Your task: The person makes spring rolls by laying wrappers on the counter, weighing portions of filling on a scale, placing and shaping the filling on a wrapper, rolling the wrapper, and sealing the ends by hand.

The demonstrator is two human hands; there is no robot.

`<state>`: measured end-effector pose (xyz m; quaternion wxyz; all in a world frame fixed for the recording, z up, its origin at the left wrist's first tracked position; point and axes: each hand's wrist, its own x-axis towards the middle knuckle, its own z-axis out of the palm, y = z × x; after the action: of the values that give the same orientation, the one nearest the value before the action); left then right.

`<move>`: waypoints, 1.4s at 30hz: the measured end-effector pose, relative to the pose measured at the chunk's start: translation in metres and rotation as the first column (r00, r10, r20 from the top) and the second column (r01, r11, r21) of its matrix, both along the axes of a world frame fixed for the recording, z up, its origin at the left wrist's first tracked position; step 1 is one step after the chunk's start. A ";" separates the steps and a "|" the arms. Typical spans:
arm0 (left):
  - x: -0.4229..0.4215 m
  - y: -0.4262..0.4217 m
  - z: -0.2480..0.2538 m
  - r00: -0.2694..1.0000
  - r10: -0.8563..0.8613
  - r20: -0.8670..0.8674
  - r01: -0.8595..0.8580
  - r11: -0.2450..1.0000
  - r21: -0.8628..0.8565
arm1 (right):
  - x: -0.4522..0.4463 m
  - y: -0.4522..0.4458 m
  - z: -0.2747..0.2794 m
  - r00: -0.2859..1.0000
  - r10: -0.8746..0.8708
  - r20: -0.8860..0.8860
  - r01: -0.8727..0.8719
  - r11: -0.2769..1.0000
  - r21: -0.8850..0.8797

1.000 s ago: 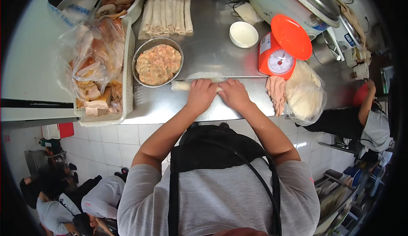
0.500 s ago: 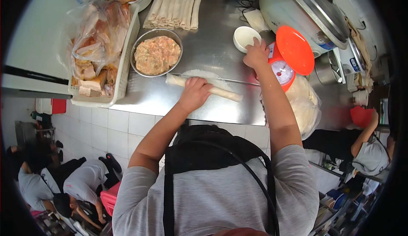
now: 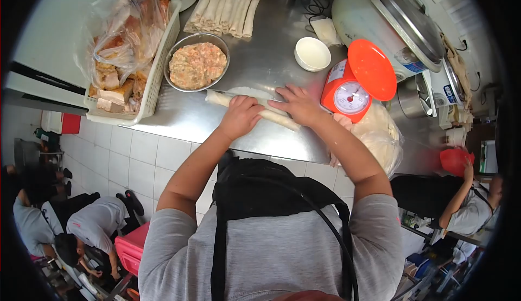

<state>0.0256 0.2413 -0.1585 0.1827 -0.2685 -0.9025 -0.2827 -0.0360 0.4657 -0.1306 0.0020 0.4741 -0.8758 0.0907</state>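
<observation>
A long pale roll of thin wrapper (image 3: 280,118) lies slantwise near the counter's front edge, a thin flap of its sheet (image 3: 247,91) spread flat behind it. My left hand (image 3: 240,116) is closed over the middle of the roll, its fingers together. On the flap's right part rests my right hand (image 3: 299,106), fingers spread, with the fingertips beside the roll. Behind the roll stands a metal bowl (image 3: 228,62) of chunky orange-flecked filling (image 3: 196,65). A small white bowl (image 3: 312,54) sits beyond my right hand; its inside looks pale.
Several finished rolls (image 3: 223,8) lie stacked at the back. An orange scale (image 3: 350,98) and a bag of pale sheets (image 3: 382,138) are at right, near a large lidded pot (image 3: 369,21). A crate (image 3: 157,92) of bagged meat stands left. Other people (image 3: 97,222) are behind.
My right hand has left the small white bowl and come down to the wrapper beside the roll. My left hand stays on the roll. The whole view has shifted slightly.
</observation>
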 end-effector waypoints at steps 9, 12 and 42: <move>0.000 0.000 0.001 1.000 -0.006 0.002 0.006 1.000 0.007 | 0.001 0.016 0.008 0.985 0.137 -0.107 -0.121 0.982 0.146; 0.000 -0.001 0.001 1.000 -0.010 -0.002 0.010 1.000 0.015 | -0.009 -0.008 0.001 0.975 0.055 -0.214 -0.021 0.987 0.159; -0.001 -0.066 0.002 0.983 0.182 0.037 -0.181 0.983 -0.032 | -0.009 -0.053 0.004 0.958 -0.117 0.262 0.112 0.993 0.036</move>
<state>0.0250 0.1754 -0.1568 0.1859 -0.1822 -0.9307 -0.2571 -0.0446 0.4127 -0.1261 -0.1145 0.4063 -0.8951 0.1434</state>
